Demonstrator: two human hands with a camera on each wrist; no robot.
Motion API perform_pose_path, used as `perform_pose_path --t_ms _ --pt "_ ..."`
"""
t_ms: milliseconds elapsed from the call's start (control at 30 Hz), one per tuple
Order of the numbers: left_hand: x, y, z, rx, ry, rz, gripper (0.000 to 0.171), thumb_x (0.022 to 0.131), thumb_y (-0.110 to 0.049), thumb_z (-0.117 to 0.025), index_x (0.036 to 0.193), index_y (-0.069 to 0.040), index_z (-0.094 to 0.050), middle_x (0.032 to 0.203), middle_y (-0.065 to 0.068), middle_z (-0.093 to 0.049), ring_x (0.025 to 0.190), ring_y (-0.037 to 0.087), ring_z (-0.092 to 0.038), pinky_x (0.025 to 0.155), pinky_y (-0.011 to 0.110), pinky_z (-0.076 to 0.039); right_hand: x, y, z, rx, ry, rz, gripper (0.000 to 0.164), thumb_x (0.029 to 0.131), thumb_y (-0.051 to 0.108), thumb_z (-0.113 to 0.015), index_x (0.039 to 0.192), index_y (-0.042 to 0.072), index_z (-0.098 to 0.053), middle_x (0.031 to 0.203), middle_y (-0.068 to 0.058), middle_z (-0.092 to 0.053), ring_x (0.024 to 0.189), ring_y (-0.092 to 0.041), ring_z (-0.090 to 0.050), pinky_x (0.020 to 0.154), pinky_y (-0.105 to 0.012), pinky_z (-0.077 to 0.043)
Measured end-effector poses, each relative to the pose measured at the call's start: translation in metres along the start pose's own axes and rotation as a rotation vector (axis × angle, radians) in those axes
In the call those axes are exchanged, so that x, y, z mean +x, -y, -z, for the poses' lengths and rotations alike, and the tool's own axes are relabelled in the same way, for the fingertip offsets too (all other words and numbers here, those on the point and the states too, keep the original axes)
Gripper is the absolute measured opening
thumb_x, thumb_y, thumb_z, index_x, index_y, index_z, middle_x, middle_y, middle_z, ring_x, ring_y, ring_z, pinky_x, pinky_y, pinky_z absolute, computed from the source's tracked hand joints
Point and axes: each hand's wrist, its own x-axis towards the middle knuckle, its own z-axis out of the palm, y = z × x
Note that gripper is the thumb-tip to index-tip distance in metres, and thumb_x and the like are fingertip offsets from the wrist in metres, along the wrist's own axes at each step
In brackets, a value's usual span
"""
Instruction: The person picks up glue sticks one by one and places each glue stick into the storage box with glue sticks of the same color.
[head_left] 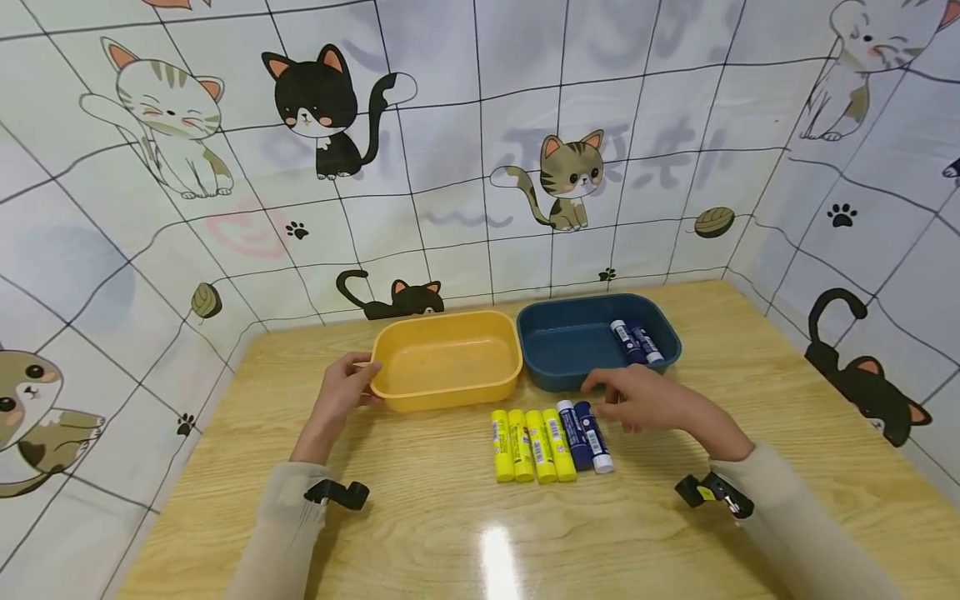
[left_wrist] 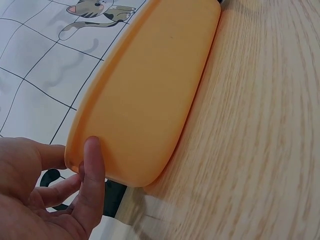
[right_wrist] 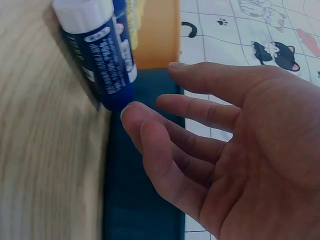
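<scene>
My left hand pinches the left end of a yellow plastic bin, thumb inside the rim and other fingers outside. The right hand hovers in front of a dark blue bin, fingers loosely bent and holding nothing. Just left of its fingertips lie two dark blue glue sticks with white labels, seen close up as a blue glue stick in the right wrist view. Against them, several yellow glue sticks lie in a row on the table.
Inside the blue bin's right end rest two dark blue glue sticks. The two bins touch side by side near the back of the wooden table. A cat-print sheet hangs behind and along both sides.
</scene>
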Motion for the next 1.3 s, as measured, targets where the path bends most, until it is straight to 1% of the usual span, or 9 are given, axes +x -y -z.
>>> perform_pose_path --t_ms 167,367,533,700,800,900,1000,1100,1300 --pt "0.001 0.000 0.000 0.007 -0.003 -0.005 0.046 0.107 -0.025 -0.059 0.145 0.000 -0.050 0.118 0.021 -0.058 0.073 0.012 -0.070 0.069 0.026 -0.066 0.004 -0.005 -0.006 0.002 0.003 -0.017 0.042 0.101 0.023 -0.068 0.137 0.004 -0.059 0.082 -0.007 -0.068 0.054 -0.014 -0.061 0.050 -0.027 -0.055" --pt "0.000 -0.001 -0.001 0.004 0.003 0.001 0.047 0.107 -0.024 -0.059 0.146 0.000 -0.049 0.118 0.022 -0.058 0.071 0.010 -0.068 0.067 0.024 -0.065 0.006 -0.010 -0.010 0.024 0.017 -0.004 0.046 0.101 0.026 -0.068 0.139 0.003 -0.056 0.076 -0.006 -0.067 0.053 -0.017 -0.062 0.049 -0.027 -0.054" --pt "0.002 -0.003 -0.002 0.003 0.011 -0.004 0.050 0.107 -0.024 -0.059 0.149 0.001 -0.046 0.119 0.022 -0.058 0.072 0.009 -0.067 0.067 0.024 -0.065 0.006 -0.010 -0.013 0.036 0.051 -0.041 0.053 0.100 0.034 -0.069 0.141 0.004 -0.053 0.068 -0.005 -0.065 0.050 -0.019 -0.059 0.048 -0.026 -0.050" --pt "0.002 -0.003 -0.001 -0.003 0.011 0.005 0.050 0.107 -0.024 -0.058 0.149 0.001 -0.046 0.118 0.021 -0.058 0.071 0.010 -0.066 0.067 0.025 -0.066 0.008 -0.012 -0.014 0.064 0.105 -0.044 0.059 0.099 0.034 -0.071 0.143 0.002 -0.049 0.062 -0.006 -0.063 0.047 -0.020 -0.057 0.047 -0.025 -0.046" --pt "-0.003 -0.009 0.000 0.002 0.018 0.017 0.048 0.107 -0.020 -0.057 0.149 0.003 -0.046 0.118 0.023 -0.057 0.071 0.011 -0.067 0.069 0.028 -0.066 0.010 -0.013 -0.015 0.084 0.131 -0.063 0.062 0.097 0.034 -0.073 0.144 0.002 -0.049 0.063 -0.006 -0.065 0.049 -0.020 -0.059 0.047 -0.027 -0.051" --pt "-0.009 -0.017 0.000 -0.001 0.028 0.019 0.047 0.107 -0.017 -0.057 0.148 0.005 -0.046 0.116 0.023 -0.058 0.071 0.011 -0.068 0.070 0.031 -0.067 0.012 -0.014 -0.016 0.095 0.152 -0.114 0.064 0.095 0.034 -0.076 0.145 0.004 -0.049 0.068 -0.004 -0.067 0.053 -0.019 -0.062 0.051 -0.031 -0.057" --pt "-0.008 -0.014 0.000 0.002 0.021 0.008 0.047 0.107 -0.018 -0.057 0.147 0.004 -0.047 0.114 0.021 -0.058 0.071 0.010 -0.068 0.070 0.030 -0.067 0.015 -0.015 -0.017 0.116 0.171 -0.147 0.066 0.094 0.033 -0.077 0.146 0.004 -0.049 0.074 -0.003 -0.069 0.057 -0.019 -0.065 0.055 -0.034 -0.060" --pt "0.000 -0.003 0.000 0.014 0.002 -0.001 0.047 0.107 -0.022 -0.058 0.147 0.001 -0.048 0.115 0.020 -0.058 0.071 0.009 -0.068 0.070 0.028 -0.067 0.015 -0.015 -0.017 0.139 0.182 -0.147 0.065 0.095 0.032 -0.076 0.146 0.003 -0.048 0.076 -0.003 -0.071 0.059 -0.020 -0.066 0.056 -0.035 -0.061" --pt "-0.002 -0.003 -0.001 0.016 0.000 -0.007 0.046 0.107 -0.023 -0.058 0.145 0.001 -0.049 0.115 0.020 -0.058 0.072 0.010 -0.068 0.068 0.026 -0.066 0.013 -0.017 -0.016 0.141 0.181 -0.150 0.065 0.095 0.031 -0.076 0.146 0.001 -0.048 0.077 -0.004 -0.070 0.060 -0.020 -0.067 0.058 -0.034 -0.061"
